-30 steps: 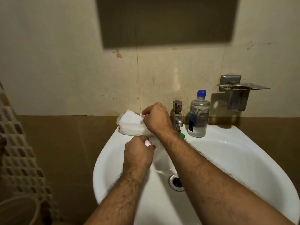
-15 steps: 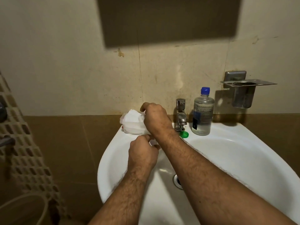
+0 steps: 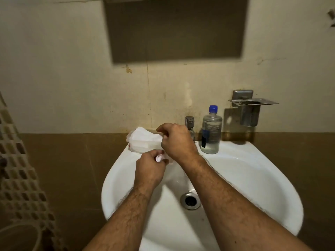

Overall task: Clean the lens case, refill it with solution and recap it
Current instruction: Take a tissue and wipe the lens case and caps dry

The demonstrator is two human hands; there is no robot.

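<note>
solution bottle (image 3: 211, 131) label print (blurred), nothing readable; no other text

Right hand (image 3: 176, 142) hides most of tap (image 3: 189, 122).

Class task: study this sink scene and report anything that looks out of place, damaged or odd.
The wall above the sink is stained and marked, with a brownish chip near its tile joint. The solution bottle stands upright and capped on the rim; nothing looks spilled.

Both bare forearms reach forward, the left hand (image 3: 149, 168) curled and pinching a small white round piece, the right hand (image 3: 176, 141) curled just beyond it
</note>
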